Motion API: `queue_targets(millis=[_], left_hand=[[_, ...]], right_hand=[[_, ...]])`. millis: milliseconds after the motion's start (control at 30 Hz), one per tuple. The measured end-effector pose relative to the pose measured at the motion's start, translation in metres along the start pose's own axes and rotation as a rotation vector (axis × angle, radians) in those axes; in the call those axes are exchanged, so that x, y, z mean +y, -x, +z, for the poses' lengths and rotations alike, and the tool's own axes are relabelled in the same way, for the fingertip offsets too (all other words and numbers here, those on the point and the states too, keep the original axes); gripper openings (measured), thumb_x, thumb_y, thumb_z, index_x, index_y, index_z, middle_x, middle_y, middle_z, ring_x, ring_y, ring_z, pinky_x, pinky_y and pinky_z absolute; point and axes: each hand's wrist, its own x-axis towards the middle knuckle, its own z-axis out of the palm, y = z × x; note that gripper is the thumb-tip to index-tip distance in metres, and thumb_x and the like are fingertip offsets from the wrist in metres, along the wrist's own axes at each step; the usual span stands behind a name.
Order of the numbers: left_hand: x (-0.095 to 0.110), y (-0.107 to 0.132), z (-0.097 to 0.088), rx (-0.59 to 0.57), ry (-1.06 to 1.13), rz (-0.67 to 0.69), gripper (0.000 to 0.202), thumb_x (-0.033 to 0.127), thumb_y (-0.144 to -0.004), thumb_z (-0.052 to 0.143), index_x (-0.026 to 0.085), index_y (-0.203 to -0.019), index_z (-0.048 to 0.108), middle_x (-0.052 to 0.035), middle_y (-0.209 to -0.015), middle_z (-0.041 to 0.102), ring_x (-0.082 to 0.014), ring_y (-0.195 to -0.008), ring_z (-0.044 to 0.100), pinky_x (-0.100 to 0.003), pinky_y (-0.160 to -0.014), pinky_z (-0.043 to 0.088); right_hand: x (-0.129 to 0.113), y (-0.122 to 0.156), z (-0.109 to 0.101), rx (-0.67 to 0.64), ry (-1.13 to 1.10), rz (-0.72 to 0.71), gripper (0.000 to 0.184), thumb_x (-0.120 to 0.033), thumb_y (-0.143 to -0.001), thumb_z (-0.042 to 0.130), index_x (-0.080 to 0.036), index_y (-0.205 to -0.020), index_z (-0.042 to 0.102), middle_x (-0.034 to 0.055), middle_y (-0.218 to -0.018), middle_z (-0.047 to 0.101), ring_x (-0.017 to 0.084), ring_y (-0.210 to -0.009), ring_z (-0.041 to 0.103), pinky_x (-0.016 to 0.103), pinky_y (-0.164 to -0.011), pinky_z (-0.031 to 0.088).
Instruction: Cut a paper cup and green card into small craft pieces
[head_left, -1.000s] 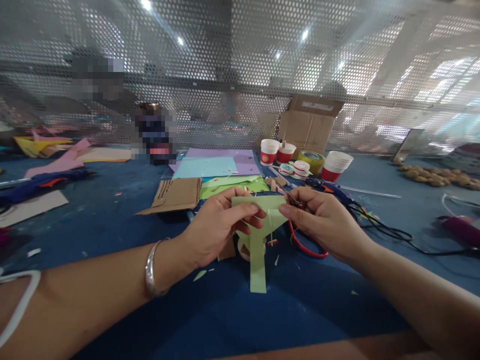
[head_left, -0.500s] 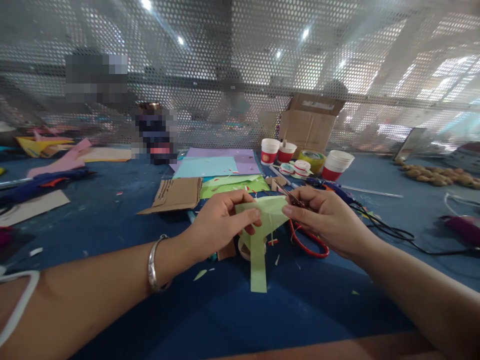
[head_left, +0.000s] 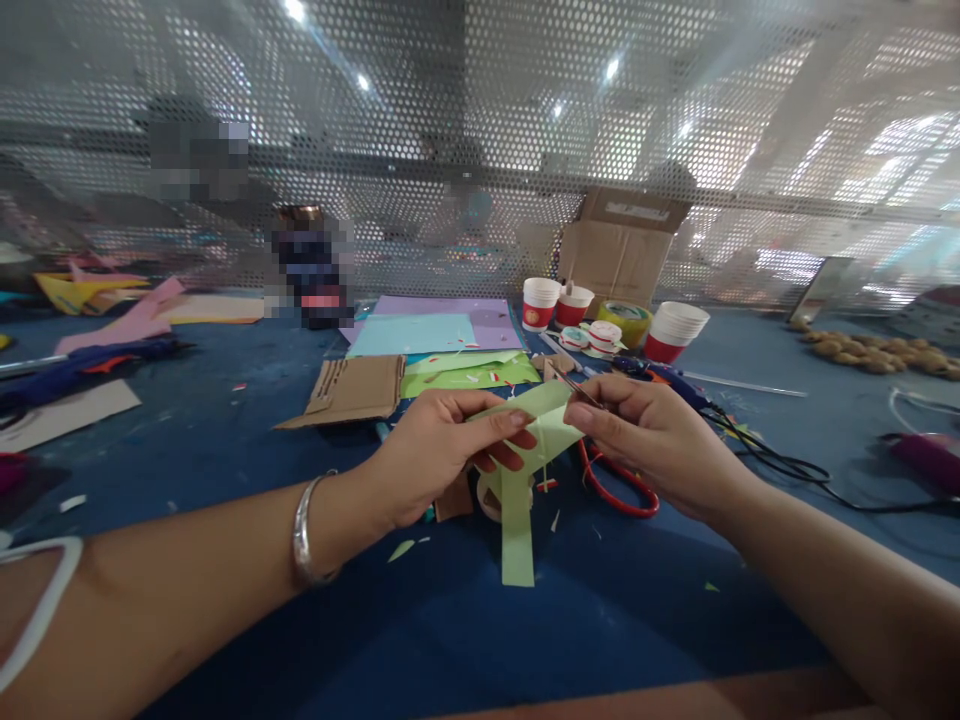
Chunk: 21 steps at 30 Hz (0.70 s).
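My left hand point(head_left: 450, 450) pinches a piece of light green paper point(head_left: 555, 440) between thumb and fingers. My right hand point(head_left: 645, 430) is closed on the paper's right edge, fingertips pressed together. The upper part of the paper is bent over into a flap, and a straight strip of it hangs down toward me. Just under my right hand are the red handles of a pair of scissors point(head_left: 637, 508). A thin dark metal blade shows by the right fingertips; whether they touch it I cannot tell. Behind the paper strip sits a roll of tape point(head_left: 487, 500), partly hidden.
Corrugated cardboard point(head_left: 360, 390) and coloured sheets point(head_left: 442, 325) lie beyond my hands. Paper cups point(head_left: 540, 305), yellow tape point(head_left: 626, 322) and a cardboard box point(head_left: 619, 255) stand at the back. A blue glue gun point(head_left: 679, 385) with a black cord lies right. Paper scraps dot the blue table.
The paper's upper edge has gone from nearly flat to bent over as a flap. My left fingers have shifted slightly toward my right hand, which has barely moved.
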Motion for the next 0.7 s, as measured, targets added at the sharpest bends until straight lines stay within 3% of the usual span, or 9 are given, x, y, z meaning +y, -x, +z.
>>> queue_targets(millis=[100, 267, 433, 700], left_hand=[[-0.001, 0.000, 0.001, 0.000, 0.027, -0.011, 0.020, 0.037, -0.082, 0.077, 0.017, -0.079, 0.077, -0.0042, -0.081, 0.077, -0.0099, -0.063, 0.067, -0.018, -0.058, 0.049], [-0.001, 0.001, 0.002, 0.001, 0.028, -0.017, 0.023, 0.038, -0.082, 0.077, 0.016, -0.080, 0.076, -0.0041, -0.082, 0.075, -0.0092, -0.062, 0.066, -0.018, -0.057, 0.049], [0.002, 0.002, 0.002, -0.002, -0.048, 0.028, 0.025, 0.036, -0.083, 0.074, 0.014, -0.073, 0.070, -0.0003, -0.072, 0.069, -0.0056, -0.055, 0.058, -0.016, -0.053, 0.043], [0.010, 0.003, -0.003, 0.055, -0.321, 0.172, 0.025, 0.033, -0.087, 0.063, 0.017, -0.069, 0.059, 0.0053, -0.060, 0.053, -0.0068, -0.050, 0.049, -0.019, -0.050, 0.039]], right_hand=[[0.000, 0.000, 0.000, 0.013, -0.010, -0.005, 0.036, -0.052, -0.091, 0.063, -0.018, -0.082, 0.061, -0.0076, -0.059, 0.040, 0.005, -0.046, 0.023, 0.023, -0.042, 0.016], [0.002, 0.000, 0.001, 0.062, -0.098, -0.005, 0.036, -0.052, -0.092, 0.063, -0.017, -0.084, 0.059, -0.0074, -0.060, 0.036, 0.005, -0.048, 0.023, 0.024, -0.042, 0.012], [0.001, 0.000, 0.001, 0.098, -0.098, -0.010, 0.036, -0.051, -0.091, 0.066, -0.016, -0.083, 0.061, -0.0067, -0.062, 0.039, 0.004, -0.047, 0.025, 0.023, -0.042, 0.012], [-0.001, -0.001, -0.002, 0.012, 0.085, 0.001, 0.038, -0.053, -0.089, 0.066, -0.017, -0.079, 0.062, -0.0050, -0.063, 0.043, 0.006, -0.050, 0.029, 0.022, -0.044, 0.020]])
